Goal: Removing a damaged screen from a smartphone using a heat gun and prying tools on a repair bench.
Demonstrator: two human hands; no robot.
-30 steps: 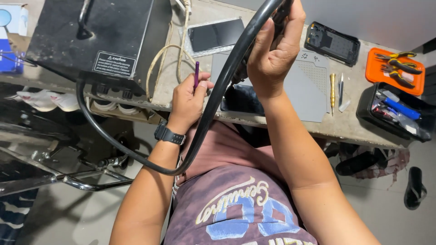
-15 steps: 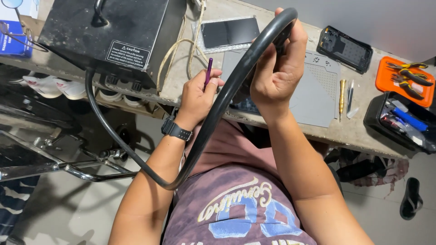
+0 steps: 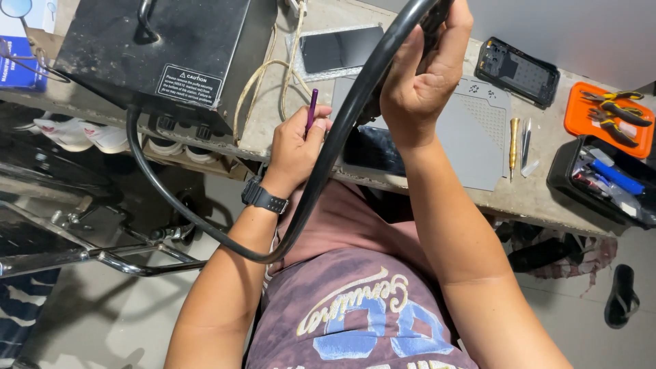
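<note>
While the right hand [image 3: 424, 82] is raised near the top of the view, its fingers [image 3: 456, 41] are wrapped closed around the upper end of a thick black hose [image 3: 321, 178]. That hose runs down from the grip, crosses in front of the person's chest, loops low, and climbs back up to the underside of a black machine box [image 3: 171, 55] standing on the left part of the worktop [image 3: 533, 198]. Lower and to the left, the left hand [image 3: 295, 147] wears a black wristwatch [image 3: 263, 198]; its fingers are closed on a slim purple tool [image 3: 311, 109], which points upward just beside the hose.

Behind the hose, a dark phone [image 3: 372, 152] lies on a grey work mat [image 3: 478, 137] near the worktop's front edge. Another phone [image 3: 338, 49], screen dark, lies further back beside some pale cables [image 3: 263, 82]. Right of the mat are a brass-handled screwdriver [image 3: 514, 140] and tweezers [image 3: 525, 137], then a phone back frame [image 3: 516, 72], an orange tray [image 3: 581, 116] holding pliers [image 3: 618, 109], and a black tool tray [image 3: 567, 171]. A sandal [image 3: 622, 295] lies on the floor [image 3: 102, 321] at the right.
</note>
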